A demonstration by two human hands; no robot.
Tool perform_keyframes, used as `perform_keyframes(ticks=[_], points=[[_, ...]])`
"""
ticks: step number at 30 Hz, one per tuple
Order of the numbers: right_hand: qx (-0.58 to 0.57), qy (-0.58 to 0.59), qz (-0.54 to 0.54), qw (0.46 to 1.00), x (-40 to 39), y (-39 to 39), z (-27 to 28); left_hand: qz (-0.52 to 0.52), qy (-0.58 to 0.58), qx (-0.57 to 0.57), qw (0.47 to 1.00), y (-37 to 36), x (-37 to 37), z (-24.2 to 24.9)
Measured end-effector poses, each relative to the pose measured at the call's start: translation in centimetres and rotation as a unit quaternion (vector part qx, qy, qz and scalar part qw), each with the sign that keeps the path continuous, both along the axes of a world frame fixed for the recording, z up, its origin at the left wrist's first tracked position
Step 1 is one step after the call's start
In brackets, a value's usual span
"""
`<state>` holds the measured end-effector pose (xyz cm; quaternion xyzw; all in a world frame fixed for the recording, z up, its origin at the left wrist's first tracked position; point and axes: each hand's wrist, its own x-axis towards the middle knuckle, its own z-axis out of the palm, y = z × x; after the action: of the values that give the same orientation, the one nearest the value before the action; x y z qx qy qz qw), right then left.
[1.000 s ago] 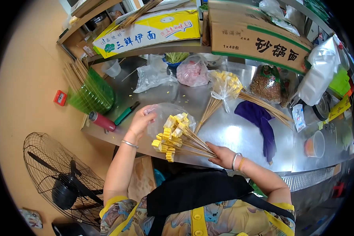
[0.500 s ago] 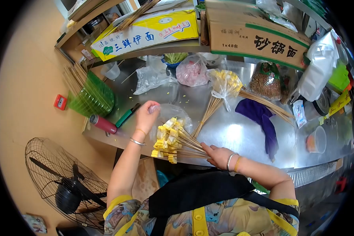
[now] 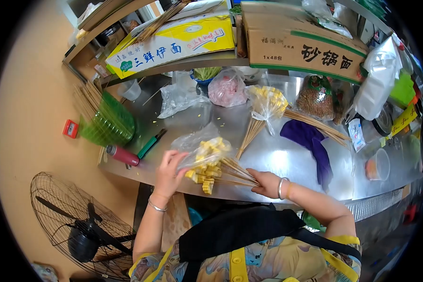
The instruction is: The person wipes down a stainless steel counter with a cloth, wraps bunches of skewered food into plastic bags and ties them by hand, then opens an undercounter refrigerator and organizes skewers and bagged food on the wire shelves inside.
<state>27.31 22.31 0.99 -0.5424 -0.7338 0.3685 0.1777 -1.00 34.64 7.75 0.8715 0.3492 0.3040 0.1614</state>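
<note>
My right hand [image 3: 266, 184] is closed around the lower ends of a bundle of wooden skewers [image 3: 238, 173]. Yellow corn pieces [image 3: 203, 175] sit on the skewers' left ends. A clear plastic bag [image 3: 188, 141] lies partly over the upper corn pieces, and my left hand [image 3: 169, 171] grips its near edge, left of the corn. Behind the bundle, a second bunch of corn skewers [image 3: 270, 99] is wrapped in a tied clear bag, with its sticks pointing toward me.
A green basket of skewers [image 3: 110, 120], a red bottle [image 3: 123, 155] and a green-handled knife [image 3: 151, 144] are on the left. A purple cloth [image 3: 308, 141] and a clear cup [image 3: 377, 164] lie right. Cardboard boxes [image 3: 305, 40] stand on the shelf. A fan [image 3: 82, 225] is lower left.
My left hand has come down toward the corn, pulling the clear bag from the table over part of it. My right hand has shifted slightly right with the skewers.
</note>
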Motion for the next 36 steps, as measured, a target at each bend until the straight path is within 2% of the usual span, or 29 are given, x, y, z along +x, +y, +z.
perform_keyframes(ticks=[1, 2, 4, 5, 6, 8, 9, 11, 13, 14, 16, 19, 20, 22, 23, 24, 25, 26, 27, 28, 29, 30, 32, 34, 35, 36], points=[[-0.052, 0.033, -0.021, 0.998, 0.3, 0.0, 0.7, 0.072, 0.026, 0.025, 0.997, 0.2, -1.1, -1.1], [-0.052, 0.029, -0.016, 0.998, 0.6, 0.0, 0.8, 0.144, 0.052, 0.050, 0.987, 0.5, -2.1, -2.2], [-0.019, 0.125, -0.046, 0.991, 1.1, -0.2, 0.8, 0.183, 0.057, 0.045, 0.980, 1.4, -3.8, -5.2], [-0.079, 0.158, -0.073, 0.982, 0.9, 0.0, 1.6, 0.217, 0.065, 0.042, 0.973, 1.6, -4.1, -5.9], [-0.079, 0.154, -0.070, 0.983, 0.6, 0.2, 2.1, 0.221, 0.061, 0.041, 0.973, 1.6, -4.3, -6.6], [-0.279, 0.291, -0.146, 0.904, 0.1, 0.8, 2.8, 0.249, 0.035, 0.043, 0.967, 1.5, -4.6, -7.5], [-0.292, 0.313, -0.170, 0.888, -0.3, 1.1, 3.2, 0.252, 0.031, 0.041, 0.966, 1.1, -4.5, -8.0], [-0.286, 0.327, -0.172, 0.884, -1.0, 2.0, 3.2, 0.244, -0.017, -0.032, 0.969, -0.5, -3.8, -9.3], [-0.265, 0.361, -0.190, 0.874, -2.3, 3.0, 2.5, 0.230, -0.101, -0.104, 0.962, -2.8, -1.4, -10.1], [-0.265, 0.360, -0.192, 0.874, -2.9, 3.4, 2.1, 0.197, -0.114, -0.102, 0.968, -4.1, 0.1, -9.3], [-0.296, 0.416, -0.193, 0.838, -3.7, 4.6, 1.7, 0.167, -0.126, -0.156, 0.965, -5.2, 1.8, -8.7], [-0.281, 0.408, -0.221, 0.840, -4.8, 5.9, 1.6, 0.216, -0.161, -0.139, 0.953, -4.3, 1.4, -10.1], [-0.263, 0.395, -0.239, 0.847, -5.2, 6.4, 1.7, 0.215, -0.163, -0.139, 0.953, -4.0, 1.3, -8.9], [-0.232, 0.389, -0.225, 0.863, -5.8, 7.9, 1.7, 0.184, -0.153, 0.034, 0.970, -3.7, 1.5, -4.8], [-0.242, 0.382, -0.228, 0.862, -6.4, 9.2, 1.5, 0.115, -0.111, -0.012, 0.987, -4.2, 2.4, -4.3], [-0.248, 0.376, -0.229, 0.863, -7.1, 10.5, 1.1, 0.112, -0.113, -0.010, 0.987, -4.4, 3.4, -5.2], [-0.218, 0.382, -0.237, 0.866, -8.3, 11.6, 0.5, 0.135, -0.326, -0.259, 0.899, -4.1, 4.5, -6.9], [-0.187, 0.390, -0.246, 0.867, -9.8, 12.9, -0.2, 0.140, -0.495, -0.482, 0.709, -3.6, 5.0, -8.4], [-0.158, 0.338, -0.264, 0.889, -11.5, 14.4, -0.9, 0.066, -0.526, -0.558, 0.638, -3.1, 4.4, -9.4], [-0.132, 0.283, -0.280, 0.908, -13.1, 15.6, -2.0, 0.067, -0.522, -0.562, 0.639, -2.8, 3.8, -9.3], [-0.133, 0.284, -0.281, 0.907, -14.6, 16.5, -3.8, 0.059, -0.544, -0.601, 0.582, -2.2, 3.4, -8.9], [-0.066, 0.244, -0.284, 0.925, -16.1, 17.1, -6.1, 0.052, -0.565, -0.636, 0.523, -1.6, 3.2, -8.4], [0.002, 0.201, -0.280, 0.939, -16.9, 16.7, -5.5, 0.051, -0.581, -0.606, 0.541, -1.3, 2.5, -7.5], [-0.012, 0.105, -0.119, 0.987, -16.1, 14.6, -0.4, 0.013, -0.547, -0.646, 0.533, -1.0, 1.3, -8.7], [-0.028, 0.145, -0.071, 0.987, -15.0, 15.1, -1.7, 0.055, -0.538, -0.632, 0.556, -1.2, 1.0, -9.4], [-0.032, 0.142, -0.065, 0.987, -14.0, 15.1, -2.7, 0.052, -0.555, -0.636, 0.534, -1.3, 0.8, -10.3]])
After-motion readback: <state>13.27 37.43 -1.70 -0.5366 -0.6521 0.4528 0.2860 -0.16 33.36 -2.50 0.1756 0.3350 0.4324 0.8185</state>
